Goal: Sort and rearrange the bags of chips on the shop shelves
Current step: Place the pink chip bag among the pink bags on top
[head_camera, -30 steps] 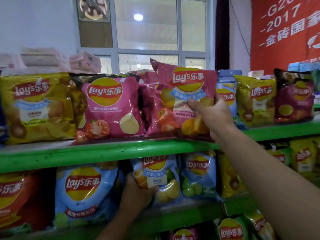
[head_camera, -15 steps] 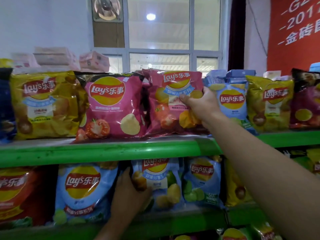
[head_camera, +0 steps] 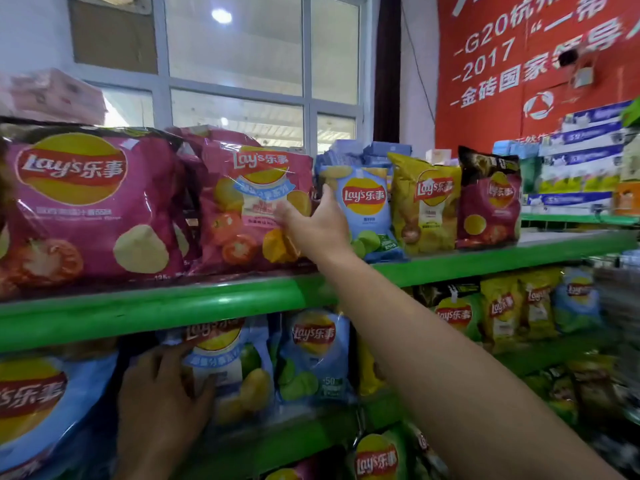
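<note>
Upper green shelf (head_camera: 156, 303): the pink bag (head_camera: 249, 202) is stood upright beside a blue bag (head_camera: 363, 202), apparently steadied at its right edge by the right hand (head_camera: 311, 226), whose fingers are straight and spread. One shelf down, a pale-blue bag (head_camera: 235, 372) is covered by the left hand (head_camera: 162, 400); whether its fingers grip cannot be told.

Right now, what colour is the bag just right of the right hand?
Light blue; the bag shows best in the head view.

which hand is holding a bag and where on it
Right hand holds nothing. Left hand grips the blue bag by its left edge.
</note>
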A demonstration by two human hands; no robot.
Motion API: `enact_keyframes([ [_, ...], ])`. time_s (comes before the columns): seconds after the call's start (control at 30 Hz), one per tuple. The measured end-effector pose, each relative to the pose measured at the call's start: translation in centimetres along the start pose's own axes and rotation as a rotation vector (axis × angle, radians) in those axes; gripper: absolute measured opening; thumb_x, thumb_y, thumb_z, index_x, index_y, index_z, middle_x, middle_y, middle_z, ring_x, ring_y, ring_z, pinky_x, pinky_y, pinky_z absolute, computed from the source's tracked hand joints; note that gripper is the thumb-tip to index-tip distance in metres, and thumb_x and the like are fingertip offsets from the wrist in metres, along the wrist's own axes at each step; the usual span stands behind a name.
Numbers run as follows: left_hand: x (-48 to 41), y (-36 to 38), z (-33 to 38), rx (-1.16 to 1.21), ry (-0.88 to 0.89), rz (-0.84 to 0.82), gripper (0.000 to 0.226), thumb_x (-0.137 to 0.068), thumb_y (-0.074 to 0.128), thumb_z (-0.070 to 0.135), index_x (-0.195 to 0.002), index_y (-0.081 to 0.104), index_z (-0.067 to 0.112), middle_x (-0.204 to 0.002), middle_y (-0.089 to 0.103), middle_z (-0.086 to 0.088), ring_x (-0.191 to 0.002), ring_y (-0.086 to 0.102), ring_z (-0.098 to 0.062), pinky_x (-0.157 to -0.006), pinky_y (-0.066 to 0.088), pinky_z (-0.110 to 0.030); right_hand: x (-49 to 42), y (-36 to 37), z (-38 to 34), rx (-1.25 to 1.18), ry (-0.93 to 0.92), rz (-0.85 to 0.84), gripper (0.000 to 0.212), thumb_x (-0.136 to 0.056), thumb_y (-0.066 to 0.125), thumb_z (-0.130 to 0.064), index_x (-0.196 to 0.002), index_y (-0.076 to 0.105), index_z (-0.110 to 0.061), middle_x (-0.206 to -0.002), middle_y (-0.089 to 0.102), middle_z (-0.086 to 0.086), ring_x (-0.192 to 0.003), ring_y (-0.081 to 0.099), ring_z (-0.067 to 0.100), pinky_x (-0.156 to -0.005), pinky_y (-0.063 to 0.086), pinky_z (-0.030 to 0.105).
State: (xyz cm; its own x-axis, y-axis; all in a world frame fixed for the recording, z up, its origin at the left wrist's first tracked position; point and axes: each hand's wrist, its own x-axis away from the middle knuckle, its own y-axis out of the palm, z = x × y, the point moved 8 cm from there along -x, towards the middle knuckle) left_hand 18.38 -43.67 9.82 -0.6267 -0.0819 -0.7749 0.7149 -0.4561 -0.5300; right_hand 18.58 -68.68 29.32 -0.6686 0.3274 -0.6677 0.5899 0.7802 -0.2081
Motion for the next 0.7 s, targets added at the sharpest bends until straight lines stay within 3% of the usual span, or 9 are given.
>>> enact_keyframes([
  [0.07,-0.2,-0.2,0.9,-0.008,0.05,0.02,0.06,-0.054,0.073,0.033,-0.108,0.068,0.006,-0.103,0.061,-0.026,-0.091,0.054,-0.045,-0.077,0.047,-0.053,1.2,-1.9,0.2,-0.008,-0.043,0.082,0.065,-0.087,0.06,-0.047,-0.141,0.04,-0.017,-0.125,0.058,0.002,-0.115,0.055,0.019,-0.097,0.048,0.04],
  [0.17,-0.7,0.0,2.0,0.011,0.06,-0.016,0.059,-0.052,0.088,0.02,-0.106,0.07,0.005,-0.1,0.061,-0.025,-0.088,0.055,-0.044,-0.074,0.047,-0.05,2.9,-5.7,1.6,-0.047,-0.122,0.254,0.025,-0.091,0.057,-0.034,-0.112,0.059,-0.02,-0.092,0.063,-0.006,-0.086,0.061,0.011,-0.077,0.053,0.033],
  [0.23,-0.9,0.0,3.0,0.048,0.08,-0.013,0.054,-0.054,0.087,0.017,-0.103,0.07,0.003,-0.096,0.062,-0.024,-0.086,0.056,-0.044,-0.072,0.047,-0.05,3.5,-8.3,3.7,-0.069,-0.099,0.331,0.015,-0.091,0.056,-0.029,-0.102,0.062,-0.021,-0.09,0.065,-0.002,-0.084,0.062,0.016,-0.075,0.053,0.035],
  [0.33,-0.9,0.0,4.8,0.119,0.15,0.015,0.045,-0.063,0.07,0.028,-0.103,0.07,0.005,-0.095,0.063,-0.02,-0.087,0.058,-0.041,-0.073,0.048,-0.047,3.8,-12.3,7.1,-0.055,-0.026,0.436,0.006,-0.088,0.056,-0.03,-0.092,0.06,-0.03,-0.088,0.065,-0.006,-0.08,0.062,0.013,-0.068,0.051,0.03],
  [0.43,-0.6,1.0,6.5,0.248,0.215,-0.018,0.039,-0.071,0.068,0.027,-0.106,0.066,0.011,-0.1,0.062,-0.011,-0.09,0.058,-0.032,-0.074,0.043,-0.037,3.7,-16.3,10.5,-0.058,0.069,0.516,0.007,-0.084,0.055,-0.035,-0.089,0.058,-0.034,-0.088,0.063,-0.011,-0.076,0.059,0.006,-0.059,0.044,0.023],
  [0.5,-0.4,1.9,7.4,0.345,0.192,-0.054,0.036,-0.077,0.074,0.024,-0.111,0.062,0.016,-0.103,0.059,-0.004,-0.095,0.056,-0.025,-0.076,0.04,-0.032,3.2,-18.8,12.9,-0.074,0.146,0.542,0.019,-0.084,0.055,-0.037,-0.1,0.059,-0.03,-0.091,0.06,-0.012,-0.078,0.056,0.004,-0.059,0.041,0.023],
  [0.63,0.1,3.6,10.0,0.47,0.156,-0.126,0.038,-0.083,0.071,0.026,-0.118,0.056,0.023,-0.1,0.047,0.014,-0.091,0.049,-0.009,-0.074,0.04,-0.027,1.1,-23.0,16.5,-0.076,0.241,0.537,0.039,-0.084,0.056,-0.04,-0.12,0.053,-0.024,-0.106,0.059,-0.005,-0.088,0.054,0.007,-0.066,0.039,0.022],
  [0.7,0.5,4.5,11.7,0.499,0.146,-0.15,0.038,-0.083,0.07,0.025,-0.118,0.055,0.025,-0.096,0.047,0.017,-0.087,0.05,-0.007,-0.068,0.039,-0.021,-0.3,-24.8,17.5,-0.021,0.237,0.51,0.05,-0.083,0.057,-0.043,-0.128,0.049,-0.024,-0.122,0.055,0.0,-0.105,0.055,0.016,-0.082,0.045,0.027],
])
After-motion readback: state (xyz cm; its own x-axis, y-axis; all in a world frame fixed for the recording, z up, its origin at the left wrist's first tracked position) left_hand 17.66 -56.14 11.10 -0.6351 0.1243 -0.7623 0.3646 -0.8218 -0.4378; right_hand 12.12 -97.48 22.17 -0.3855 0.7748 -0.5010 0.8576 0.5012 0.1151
